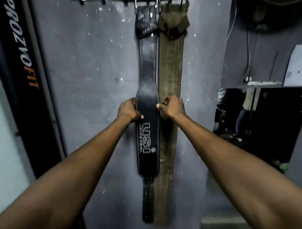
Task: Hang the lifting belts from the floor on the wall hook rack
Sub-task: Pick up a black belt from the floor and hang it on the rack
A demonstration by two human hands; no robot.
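Here's the black belt [147, 73], hanging straight down the scuffed grey wall [98, 65] from the hook rack [124, 1] at the very top. It's dark leather with pale stitching along both edges and a broad middle panel with "USI" printed lengthwise in outline letters. At the bottom it narrows to a strap punched with rows of holes. Right beside it, edge to edge, an olive webbing belt [170, 73] hangs from the same rack, its top bunched into a folded lump. The rack itself is sliced off by the frame, only a strip of bar and a couple of metal hooks are showing, and the black belt's buckle end up there is too blurred to tell how it sits on a hook. Off to the left stands a black banner [21, 65] with white and orange lettering. Now the hands, both at the wide panel: the left hand [129, 109] grips the left edge, fingers wrapped round behind and thumb laid on the front face. The right hand [173, 106] pinches the right edge with its thumb tip, the other fingers curled tight over the olive belt. How far they reach behind the leather is hidden.
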